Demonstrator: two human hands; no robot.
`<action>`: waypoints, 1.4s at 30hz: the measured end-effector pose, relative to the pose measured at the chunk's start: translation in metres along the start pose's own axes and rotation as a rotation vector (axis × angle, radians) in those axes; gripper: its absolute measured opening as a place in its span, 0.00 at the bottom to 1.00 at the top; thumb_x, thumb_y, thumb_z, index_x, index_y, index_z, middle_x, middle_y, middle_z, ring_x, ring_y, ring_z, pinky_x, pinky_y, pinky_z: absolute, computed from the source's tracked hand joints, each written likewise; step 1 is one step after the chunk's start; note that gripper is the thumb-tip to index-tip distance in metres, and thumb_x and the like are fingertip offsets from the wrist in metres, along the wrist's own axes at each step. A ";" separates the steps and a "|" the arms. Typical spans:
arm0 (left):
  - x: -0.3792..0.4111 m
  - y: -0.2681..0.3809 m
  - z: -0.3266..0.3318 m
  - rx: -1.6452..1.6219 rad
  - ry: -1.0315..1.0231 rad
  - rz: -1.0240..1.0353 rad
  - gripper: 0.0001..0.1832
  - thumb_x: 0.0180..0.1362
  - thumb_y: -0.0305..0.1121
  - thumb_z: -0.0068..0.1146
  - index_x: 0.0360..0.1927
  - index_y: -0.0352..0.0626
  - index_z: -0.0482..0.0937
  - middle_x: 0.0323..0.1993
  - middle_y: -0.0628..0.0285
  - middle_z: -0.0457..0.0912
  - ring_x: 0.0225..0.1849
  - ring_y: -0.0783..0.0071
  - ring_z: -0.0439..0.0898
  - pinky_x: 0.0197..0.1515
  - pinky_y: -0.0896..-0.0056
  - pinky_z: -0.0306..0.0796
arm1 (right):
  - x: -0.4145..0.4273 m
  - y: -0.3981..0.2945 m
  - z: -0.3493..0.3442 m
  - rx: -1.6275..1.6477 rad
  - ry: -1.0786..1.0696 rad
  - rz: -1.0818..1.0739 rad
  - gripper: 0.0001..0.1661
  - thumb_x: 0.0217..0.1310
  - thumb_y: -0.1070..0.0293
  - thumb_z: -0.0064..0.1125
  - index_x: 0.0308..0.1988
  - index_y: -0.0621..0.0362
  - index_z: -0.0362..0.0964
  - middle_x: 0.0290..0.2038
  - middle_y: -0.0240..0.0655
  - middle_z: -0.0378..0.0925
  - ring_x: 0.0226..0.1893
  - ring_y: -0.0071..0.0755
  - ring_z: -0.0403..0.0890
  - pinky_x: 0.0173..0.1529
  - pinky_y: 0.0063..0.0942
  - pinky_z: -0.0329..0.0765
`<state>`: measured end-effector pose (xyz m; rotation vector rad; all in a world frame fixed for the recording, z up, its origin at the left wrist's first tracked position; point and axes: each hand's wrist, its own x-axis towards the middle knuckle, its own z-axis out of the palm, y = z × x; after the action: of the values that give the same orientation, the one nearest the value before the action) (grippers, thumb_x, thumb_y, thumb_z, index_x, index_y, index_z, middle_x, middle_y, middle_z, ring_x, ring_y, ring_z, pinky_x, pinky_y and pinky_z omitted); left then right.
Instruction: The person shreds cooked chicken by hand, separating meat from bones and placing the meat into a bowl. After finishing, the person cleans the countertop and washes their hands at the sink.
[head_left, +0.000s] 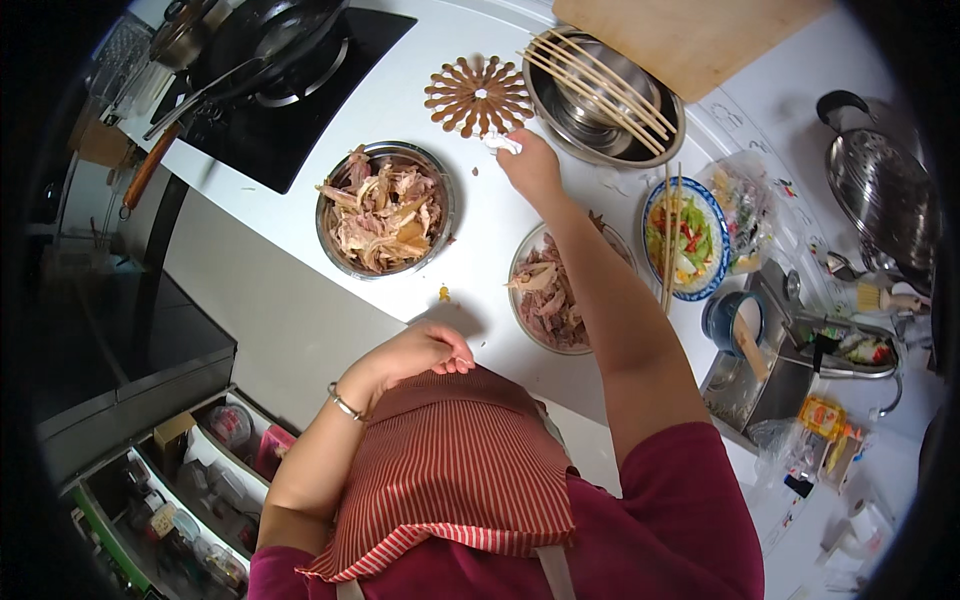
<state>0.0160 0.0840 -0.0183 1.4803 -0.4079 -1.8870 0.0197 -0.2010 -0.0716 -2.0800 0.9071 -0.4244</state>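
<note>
My right hand reaches over the white counter and grips a crumpled white tissue, just below a round slatted wooden trivet. With its fingers loosely curled, my left hand hangs by the counter's front edge, in front of the striped red apron; whether it holds anything cannot be told. A metal bowl heaped with pieces of meat and bones stands left of my right hand. Partly hidden under my right forearm is a clear bowl of shredded meat.
An induction hob with a wok is at upper left. Long chopsticks lie across a large metal basin. A blue-rimmed plate of cut vegetables stands right of my forearm, near the sink. Open drawers jut out lower left.
</note>
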 end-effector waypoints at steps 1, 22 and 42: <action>0.007 0.007 0.001 0.066 -0.046 0.004 0.11 0.57 0.21 0.45 0.36 0.35 0.81 0.34 0.62 0.82 0.36 0.80 0.78 0.37 0.80 0.73 | 0.007 0.003 0.004 -0.072 -0.011 -0.016 0.16 0.51 0.66 0.59 0.42 0.59 0.76 0.39 0.47 0.78 0.41 0.49 0.79 0.47 0.38 0.74; 0.070 0.042 -0.046 0.293 0.041 -0.021 0.10 0.49 0.23 0.46 0.25 0.35 0.81 0.23 0.61 0.81 0.25 0.79 0.77 0.26 0.80 0.67 | 0.022 -0.001 0.014 -0.303 -0.487 -0.092 0.16 0.53 0.66 0.64 0.45 0.54 0.79 0.40 0.44 0.78 0.39 0.45 0.80 0.45 0.34 0.76; 0.019 0.000 -0.063 0.128 0.042 0.017 0.11 0.49 0.21 0.45 0.24 0.37 0.82 0.22 0.64 0.80 0.27 0.80 0.77 0.28 0.81 0.68 | -0.103 -0.008 0.057 -0.252 -0.376 -0.540 0.12 0.45 0.81 0.56 0.32 0.56 0.80 0.40 0.36 0.78 0.44 0.40 0.78 0.47 0.32 0.75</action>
<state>0.0733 0.0815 -0.0509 1.5922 -0.5285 -1.8430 -0.0145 -0.0911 -0.0990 -2.5202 0.1743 -0.1825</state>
